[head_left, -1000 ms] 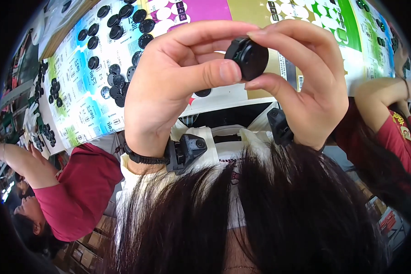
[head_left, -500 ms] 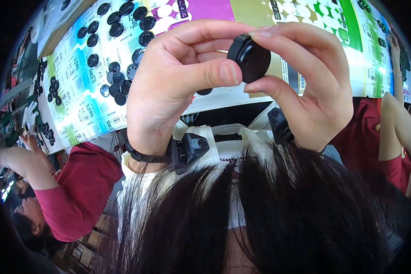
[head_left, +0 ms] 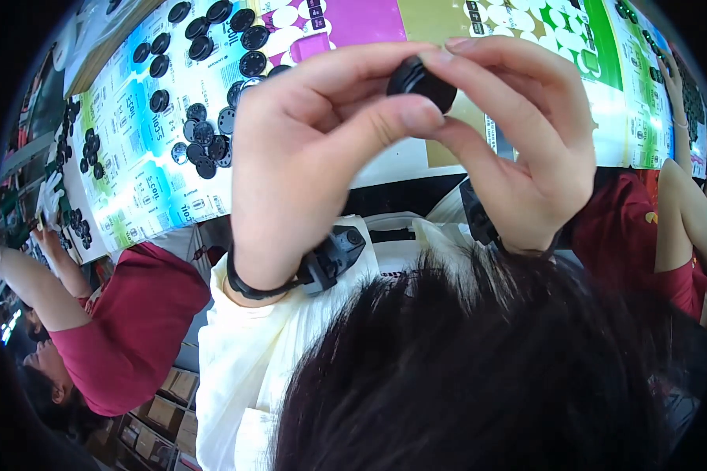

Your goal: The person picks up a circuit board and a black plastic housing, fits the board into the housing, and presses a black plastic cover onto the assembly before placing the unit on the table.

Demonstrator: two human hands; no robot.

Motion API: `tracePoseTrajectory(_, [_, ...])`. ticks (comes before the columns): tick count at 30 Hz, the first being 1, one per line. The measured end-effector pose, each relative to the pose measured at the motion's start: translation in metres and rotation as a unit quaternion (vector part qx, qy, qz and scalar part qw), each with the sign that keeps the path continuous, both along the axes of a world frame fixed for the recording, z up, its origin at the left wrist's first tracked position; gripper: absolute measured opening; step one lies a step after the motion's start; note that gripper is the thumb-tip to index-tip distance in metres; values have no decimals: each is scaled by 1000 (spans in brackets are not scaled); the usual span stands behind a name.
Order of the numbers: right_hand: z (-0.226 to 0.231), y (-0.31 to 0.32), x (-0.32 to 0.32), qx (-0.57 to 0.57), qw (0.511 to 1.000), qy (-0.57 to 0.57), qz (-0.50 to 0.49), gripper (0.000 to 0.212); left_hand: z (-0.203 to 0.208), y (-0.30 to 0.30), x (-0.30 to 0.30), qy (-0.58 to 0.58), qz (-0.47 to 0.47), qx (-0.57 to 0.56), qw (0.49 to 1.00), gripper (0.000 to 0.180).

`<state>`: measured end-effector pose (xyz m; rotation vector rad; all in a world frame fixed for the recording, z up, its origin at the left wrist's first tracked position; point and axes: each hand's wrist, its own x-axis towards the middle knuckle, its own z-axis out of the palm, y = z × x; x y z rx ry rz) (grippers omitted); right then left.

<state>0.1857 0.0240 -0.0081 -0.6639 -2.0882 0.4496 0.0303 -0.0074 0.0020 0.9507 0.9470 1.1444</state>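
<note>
Between both hands, above the table, is a round black cap-like part (head_left: 434, 88) with a stepped rim, tilted on its edge. My left hand (head_left: 291, 149) pinches its left side, thumb in front and fingers behind. On the other side my right hand (head_left: 530, 145) grips it by the top and right edge with thumb and fingertips. The thumbs meet just below it and cover its lower part. Left of my left hand lie a cluster of flat black discs (head_left: 202, 133) and several loose round black caps (head_left: 200, 48).
The table is covered with printed sheets (head_left: 137, 157) in blue, white, purple and green. At the left sits a person in a red shirt (head_left: 145, 322), and another red-clad person (head_left: 617, 228) is at the right. A brown board edge (head_left: 106, 51) stands at upper left.
The black part has tipped, so its broad face shows less and its rim more. My left hand has turned, its thumb sliding right to meet my right thumb.
</note>
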Motion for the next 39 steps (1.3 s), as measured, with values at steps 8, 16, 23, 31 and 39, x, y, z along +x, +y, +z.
tracePoseTrajectory(8, [-18, -6, -25, -274, 926, 259, 36, 32, -6, -7, 6, 170, 118, 118, 971, 19])
tracePoseTrajectory(16, [-19, -10, -35, -481, 833, 271, 42, 31, -18, -7, 2, 237, 154, 125, 951, 16])
tracePoseTrajectory(23, [-15, -4, -56, -477, 816, 306, 116, 32, -11, -10, -15, 157, 220, 97, 958, 21])
tracePoseTrajectory(31, [1, 0, -58, -354, 879, 257, 191, 34, 12, -18, -21, 187, 216, 189, 939, 26])
tracePoseTrajectory(39, [0, -6, -64, -372, 880, 253, 155, 32, 10, -19, -26, 200, 211, 197, 936, 20])
